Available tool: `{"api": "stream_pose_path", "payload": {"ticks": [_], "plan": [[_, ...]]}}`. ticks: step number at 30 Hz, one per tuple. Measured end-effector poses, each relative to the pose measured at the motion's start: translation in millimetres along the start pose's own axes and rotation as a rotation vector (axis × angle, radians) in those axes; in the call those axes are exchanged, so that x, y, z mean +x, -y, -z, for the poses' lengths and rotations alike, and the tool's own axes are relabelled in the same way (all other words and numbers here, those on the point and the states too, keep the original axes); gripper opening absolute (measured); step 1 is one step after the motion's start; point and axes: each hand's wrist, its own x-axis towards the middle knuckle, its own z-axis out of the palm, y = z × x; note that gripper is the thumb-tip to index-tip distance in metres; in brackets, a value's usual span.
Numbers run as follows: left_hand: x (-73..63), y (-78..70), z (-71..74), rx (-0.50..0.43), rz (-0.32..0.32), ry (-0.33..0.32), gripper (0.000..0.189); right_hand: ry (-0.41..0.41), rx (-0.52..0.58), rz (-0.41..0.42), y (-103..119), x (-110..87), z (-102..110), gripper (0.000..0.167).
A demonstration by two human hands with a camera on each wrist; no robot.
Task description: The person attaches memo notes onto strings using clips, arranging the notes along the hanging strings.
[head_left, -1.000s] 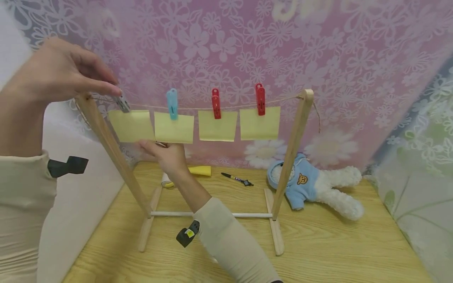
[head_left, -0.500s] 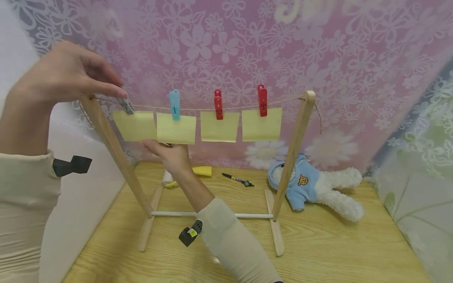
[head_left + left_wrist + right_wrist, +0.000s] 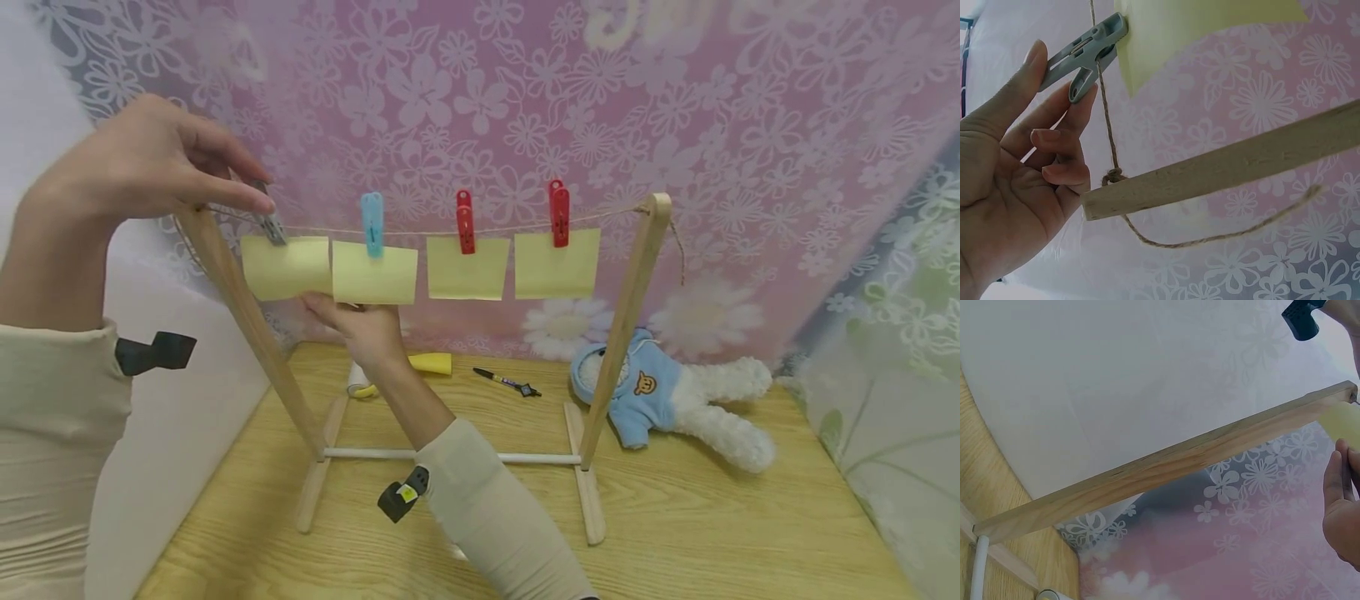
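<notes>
My left hand [image 3: 146,158] pinches the handle end of a grey clothespin [image 3: 1088,50] between thumb and fingers. The clothespin's nose is on the top edge of the leftmost yellow paper [image 3: 288,271], at the twine [image 3: 1107,119]. Below that paper, my right hand [image 3: 371,337] pinches its lower right corner, with the fingers partly hidden behind the sheets. Along the twine to the right, one yellow sheet [image 3: 375,279] hangs from a blue clothespin [image 3: 372,223]. Two more sheets hang from red clothespins, a middle one [image 3: 466,221] and a right one [image 3: 558,212].
A wooden rack with a left post [image 3: 258,333], a right post [image 3: 626,329] and a white crossbar [image 3: 367,454] stands on the wood-grain table [image 3: 712,525]. Behind it lie a pen [image 3: 506,382], a yellow roll [image 3: 431,363] and a plush toy [image 3: 652,387] in blue.
The head view has shifted slightly. My left hand and the grey clothespin have moved a little to the right; my right hand stays at the paper's lower corner.
</notes>
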Motion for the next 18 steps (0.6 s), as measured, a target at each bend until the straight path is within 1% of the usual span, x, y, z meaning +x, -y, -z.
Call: {"api": "stream_pose_path", "payload": {"ticks": [6, 9, 13, 16, 18], "plan": [[-0.2, 5.0, 0.6, -0.003, 0.036, -0.007, 0.045, 0.028, 0.026, 0.010, -0.3, -1.5, 0.5, 0.031], [0.0, 6.8, -0.2, 0.006, 0.027, -0.006, 0.044, 0.050, 0.028, 0.015, -1.0, -1.8, 1.0, 0.032], [0.3, 8.0, -1.1, 0.018, 0.012, 0.008, 0.043, 0.059, 0.037, -0.013, -3.6, -2.7, 2.7, 0.032], [0.4, 7.3, -3.0, 0.033, 0.005, 0.026, 0.045, 0.023, 0.045, -0.084, -5.6, -3.8, 3.2, 0.029], [0.0, 6.8, -5.3, 0.051, -0.007, 0.030, 0.045, -0.014, 0.044, -0.158, -6.4, -5.0, 3.7, 0.025]]}}
